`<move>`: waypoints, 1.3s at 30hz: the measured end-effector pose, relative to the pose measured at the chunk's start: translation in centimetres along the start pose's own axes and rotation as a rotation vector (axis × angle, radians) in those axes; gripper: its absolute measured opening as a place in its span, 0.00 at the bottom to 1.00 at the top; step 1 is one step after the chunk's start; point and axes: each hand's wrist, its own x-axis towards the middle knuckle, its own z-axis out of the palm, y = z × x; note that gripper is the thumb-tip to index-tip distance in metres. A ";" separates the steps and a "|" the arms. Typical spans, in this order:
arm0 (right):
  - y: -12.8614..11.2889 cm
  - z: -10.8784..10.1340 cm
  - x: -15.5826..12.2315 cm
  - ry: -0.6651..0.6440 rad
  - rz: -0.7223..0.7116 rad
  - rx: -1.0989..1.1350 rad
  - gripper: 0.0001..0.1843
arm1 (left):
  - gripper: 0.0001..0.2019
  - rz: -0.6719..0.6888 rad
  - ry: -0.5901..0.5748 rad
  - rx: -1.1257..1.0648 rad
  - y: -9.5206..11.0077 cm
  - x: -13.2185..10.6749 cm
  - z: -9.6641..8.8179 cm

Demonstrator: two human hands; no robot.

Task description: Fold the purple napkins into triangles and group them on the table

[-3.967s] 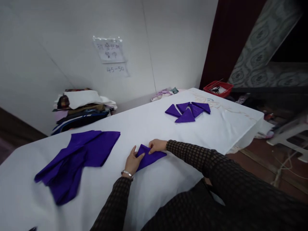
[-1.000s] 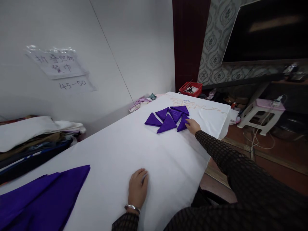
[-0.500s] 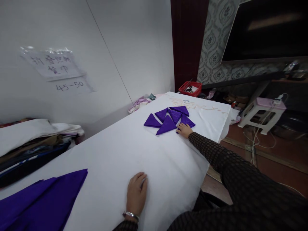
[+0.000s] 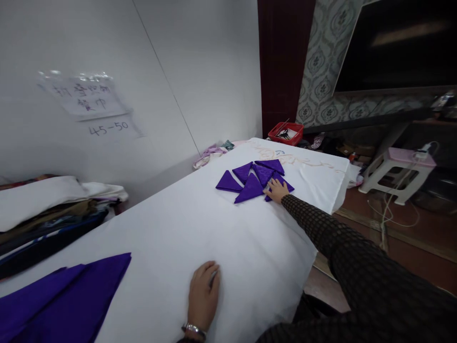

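Note:
Several purple cloth napkins folded into triangles point(image 4: 250, 186) lie in a cluster on the white cloth of the table point(image 4: 171, 224). My right hand point(image 4: 277, 191) reaches out to the nearest right triangle point(image 4: 285, 184), its fingers spread over that napkin's left part and hiding some of it. On the bare cloth close to me rests my left hand point(image 4: 204, 290), fingers loosely extended, thumb apart, nothing in it. A larger spread of purple fabric point(image 4: 71, 300) lies at the lower left, apart from both hands.
Stacked folded fabrics point(image 4: 53, 209) stand at the left by the wall. Beyond the table's far end is a red basket point(image 4: 294, 136) with scissors inside. A stool point(image 4: 400, 166) with a power strip and cables stands at the right. Handwritten paper point(image 4: 89, 100) hangs on the wall.
The view has shifted slightly. My right hand stays at the same napkin, with its fingers slightly more over it. My left hand stays resting on the cloth.

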 end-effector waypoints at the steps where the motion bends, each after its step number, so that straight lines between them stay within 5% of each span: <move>1: 0.0 0.4 -0.1 -0.003 0.003 0.012 0.32 | 0.10 -0.003 0.003 -0.002 0.1 0.0 0.0; 10: -0.8 -0.1 -1.0 0.096 0.006 0.154 0.27 | 0.11 -0.025 0.001 -0.002 0.8 0.1 0.0; 15: -3.0 -0.4 -4.4 0.118 -0.126 0.233 0.26 | 0.12 -0.024 0.005 -0.020 2.6 -0.1 -0.4; 20: -6.2 2.2 -8.4 -0.060 -0.489 0.204 0.27 | 0.12 -0.067 -0.003 -0.026 4.4 -0.4 -0.2; 24: -10.5 4.8 -12.1 -0.241 -0.963 0.190 0.29 | 0.07 -0.098 -0.039 -0.039 4.2 -1.2 0.1; 27: -14.2 5.7 -15.5 -0.337 -1.168 0.228 0.26 | 0.09 -0.102 -0.011 -0.022 3.6 -2.9 -0.7; 31: -17.9 5.9 -19.0 -0.407 -1.260 0.315 0.24 | 0.11 -0.188 0.142 -0.002 0.9 -5.7 -5.0; 37: -20.0 5.9 -21.2 -0.436 -1.280 0.378 0.23 | 0.08 -0.499 0.435 0.214 -7.3 -9.0 -16.1; 39: -20.1 6.2 -21.5 -0.428 -1.287 0.359 0.23 | 0.09 -0.722 0.475 0.357 -9.9 -9.9 -19.8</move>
